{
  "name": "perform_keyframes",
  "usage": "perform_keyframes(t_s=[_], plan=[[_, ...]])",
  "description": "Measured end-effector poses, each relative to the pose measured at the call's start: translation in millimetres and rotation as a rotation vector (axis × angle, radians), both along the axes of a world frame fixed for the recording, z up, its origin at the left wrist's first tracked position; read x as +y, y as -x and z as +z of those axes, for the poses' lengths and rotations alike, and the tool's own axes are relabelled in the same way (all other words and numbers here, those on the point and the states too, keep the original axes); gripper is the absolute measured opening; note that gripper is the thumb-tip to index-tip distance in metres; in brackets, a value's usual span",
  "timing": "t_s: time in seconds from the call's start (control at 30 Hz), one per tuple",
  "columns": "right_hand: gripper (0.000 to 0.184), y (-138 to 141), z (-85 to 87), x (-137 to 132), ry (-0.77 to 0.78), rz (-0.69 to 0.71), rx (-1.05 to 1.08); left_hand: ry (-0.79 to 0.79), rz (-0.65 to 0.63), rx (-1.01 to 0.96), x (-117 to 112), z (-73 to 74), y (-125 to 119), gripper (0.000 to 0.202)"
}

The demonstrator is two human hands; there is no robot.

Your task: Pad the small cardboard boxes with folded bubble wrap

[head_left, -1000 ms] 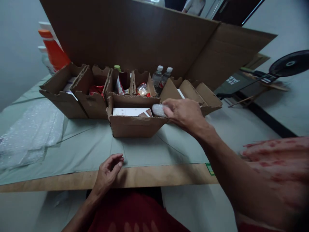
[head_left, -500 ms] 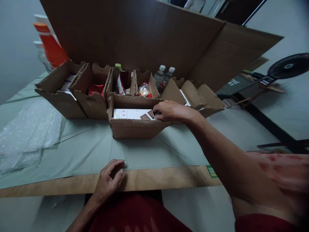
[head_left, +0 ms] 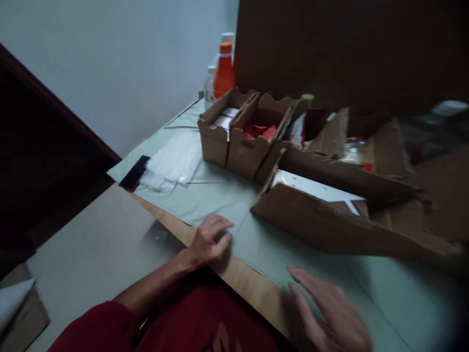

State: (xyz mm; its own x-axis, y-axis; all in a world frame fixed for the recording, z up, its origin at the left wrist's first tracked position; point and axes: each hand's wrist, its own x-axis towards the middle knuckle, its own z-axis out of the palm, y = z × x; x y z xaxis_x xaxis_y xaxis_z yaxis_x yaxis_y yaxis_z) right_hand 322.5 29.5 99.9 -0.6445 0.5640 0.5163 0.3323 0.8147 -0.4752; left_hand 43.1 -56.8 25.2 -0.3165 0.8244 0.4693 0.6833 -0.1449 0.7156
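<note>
My left hand (head_left: 210,240) rests on the near edge of the table (head_left: 249,281), fingers loosely curled on the pale green mat (head_left: 220,195), holding nothing. Blurred by motion, my right hand (head_left: 331,318) hovers low at the front edge with its fingers spread and nothing in it. Just beyond both hands stands a brown cardboard box (head_left: 330,225) with a white flat carton (head_left: 315,188) inside.
Behind it is a row of open cardboard boxes (head_left: 234,132), one with red packets (head_left: 260,131). An orange bottle (head_left: 224,71) and clear bottles stand at the back. Bubble wrap (head_left: 172,161) and a dark phone (head_left: 134,172) lie at the mat's left. A large cardboard sheet (head_left: 348,49) rises behind.
My right hand left the front box and came back to the table's near edge, now empty. The view swung to the left. My left hand stayed at the edge.
</note>
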Motion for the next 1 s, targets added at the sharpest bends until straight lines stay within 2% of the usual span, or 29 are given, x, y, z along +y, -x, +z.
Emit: perform_keyframes(t_s=[0.07,0.1,0.17,0.27,0.4,0.5,0.63,0.67,0.7,0.73,0.8,0.87,0.93,1.0], plan=[[0.019,32.8,-34.1,-3.7,-0.04,0.094,-0.005,0.08,0.222,0.181,-1.1,3.2,47.4,0.025],[0.018,45.3,-45.2,-3.2,-0.058,0.12,-0.026,0.153,0.321,0.254,-1.1,6.0,71.7,0.028],[0.017,60.8,-56.8,2.1,-0.071,0.122,-0.08,0.292,0.49,0.355,2.2,12.5,117.2,0.036],[0.017,69.4,-60.9,14.6,-0.094,0.11,-0.13,0.474,0.679,0.413,14.1,20.0,172.1,0.047],[0.018,79.1,-66.3,26.1,-0.052,0.147,-0.163,0.678,0.753,0.383,29.4,22.1,219.9,0.042],[0.02,82.3,-66.4,26.9,0.051,0.102,-0.193,0.728,0.716,0.347,31.1,26.0,234.0,0.028],[0.025,57.1,-55.2,29.9,0.257,-0.059,-0.222,0.729,0.643,0.328,25.2,36.1,226.0,0.027],[0.026,43.9,-51.6,32.4,0.306,-0.13,-0.215,0.69,0.661,0.341,25.0,37.1,219.8,0.031],[0.026,28.4,-48.0,35.2,0.344,-0.224,-0.199,0.575,0.692,0.369,25.4,37.4,210.5,0.037],[0.027,11.6,-44.4,38.0,0.367,-0.34,-0.171,0.455,0.644,0.365,26.2,37.3,197.2,0.042],[0.028,-21.4,-37.8,44.1,0.361,-0.599,-0.079,0.28,0.376,0.246,29.4,37.3,157.5,0.046],[0.029,-44.9,-33.0,53.2,0.329,-0.78,0.031,0.245,0.075,0.084,37.6,37.7,105.7,0.048],[0.039,-52.4,-30.6,67.0,0.323,-0.789,0.115,0.26,-0.127,-0.037,54.5,37.2,54.2,0.055],[0.058,-45.6,-30.9,83.5,0.357,-0.695,0.158,0.244,-0.231,-0.154,78.2,34.8,12.6,0.068]])
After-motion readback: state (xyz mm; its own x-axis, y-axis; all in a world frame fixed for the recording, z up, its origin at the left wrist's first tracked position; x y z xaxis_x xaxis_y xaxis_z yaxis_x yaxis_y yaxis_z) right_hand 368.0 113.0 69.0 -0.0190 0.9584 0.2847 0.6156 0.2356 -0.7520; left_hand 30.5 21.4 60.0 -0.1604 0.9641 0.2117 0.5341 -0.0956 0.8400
